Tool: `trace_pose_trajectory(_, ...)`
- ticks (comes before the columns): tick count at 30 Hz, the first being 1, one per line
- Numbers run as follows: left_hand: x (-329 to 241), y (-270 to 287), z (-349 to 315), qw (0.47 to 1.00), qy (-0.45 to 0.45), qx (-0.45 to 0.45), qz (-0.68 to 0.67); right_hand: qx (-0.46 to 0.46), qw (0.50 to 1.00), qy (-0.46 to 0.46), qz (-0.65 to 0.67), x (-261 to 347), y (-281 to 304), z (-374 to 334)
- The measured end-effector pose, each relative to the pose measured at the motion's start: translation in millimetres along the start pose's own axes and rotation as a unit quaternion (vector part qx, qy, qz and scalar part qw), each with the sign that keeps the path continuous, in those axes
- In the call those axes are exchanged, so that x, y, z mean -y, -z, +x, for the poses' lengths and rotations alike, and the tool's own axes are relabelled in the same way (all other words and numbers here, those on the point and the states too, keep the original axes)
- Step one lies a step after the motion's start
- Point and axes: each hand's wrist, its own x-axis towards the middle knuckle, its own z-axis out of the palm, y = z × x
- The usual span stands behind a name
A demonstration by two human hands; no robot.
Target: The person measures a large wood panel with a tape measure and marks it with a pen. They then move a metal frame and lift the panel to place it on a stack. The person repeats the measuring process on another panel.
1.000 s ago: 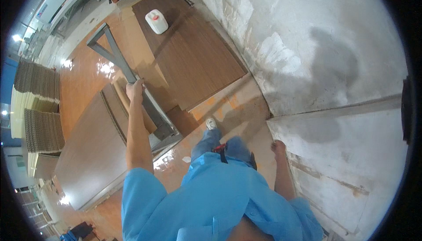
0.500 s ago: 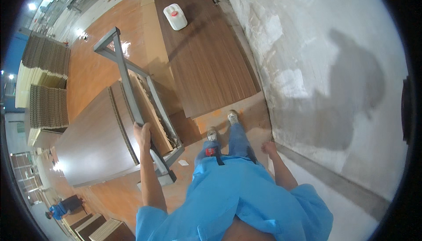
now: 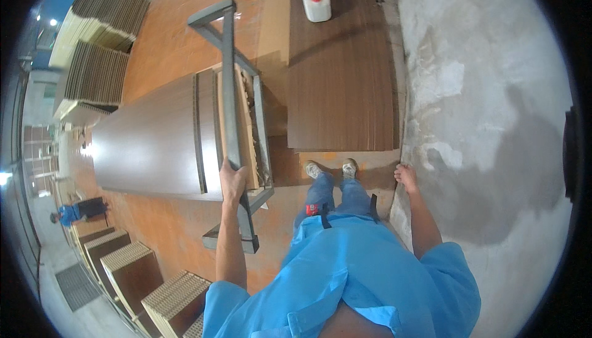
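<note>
My left hand [image 3: 232, 181] is wrapped round the upright bar of a grey metal frame [image 3: 229, 91] on my left. The frame stands at the end of a stack of brown boards [image 3: 151, 131] with a glossy top, and ragged pale edges [image 3: 248, 116] show between its bars. On the right, beside the wall, my right hand [image 3: 405, 177] hangs with its fingers curled and nothing visible in them. Ahead of my feet lies a flat pile of dark brown wood-grain boards [image 3: 342, 91]. A white plastic jug [image 3: 316, 6] with a red cap rests on that pile.
A rough grey wall [image 3: 481, 122] runs close along my right. Tall stacks of panels [image 3: 95, 73] stand at the far left, and several shorter stacks [image 3: 132, 270] at the lower left. Another person [image 3: 77, 212] in blue is farther off left. The floor [image 3: 197, 29] is orange.
My view has turned, so the frame, boards and jug sit farther right and higher in the picture. My left hand keeps its grip on the frame. My feet have shifted position.
</note>
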Motion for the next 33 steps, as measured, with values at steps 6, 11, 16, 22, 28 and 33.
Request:
trace_pose_trajectory(6,-4,5,-6,0.999,0.015,0.013,-0.026,0.052,0.989,0.076,-0.114,83,-102,-8)
trace_pose_trajectory(11,2,13,-6,0.998,0.011,0.047,-0.032,0.130,0.967,0.159,-0.148,144,-182,-64)
trace_pose_trajectory(16,18,19,-6,0.994,0.018,0.106,-0.032,0.168,0.967,0.162,-0.101,190,-247,-106)
trace_pose_trajectory(22,26,25,-5,0.987,0.025,0.150,-0.043,0.243,0.938,0.248,-0.012,281,-336,-122)
trace_pose_trajectory(28,16,34,1,0.978,0.061,0.190,-0.054,0.401,0.881,0.199,0.151,376,-453,-116)
trace_pose_trajectory(33,10,36,-40,0.993,0.096,0.061,-0.024,0.365,0.910,0.124,0.150,402,-508,-99)
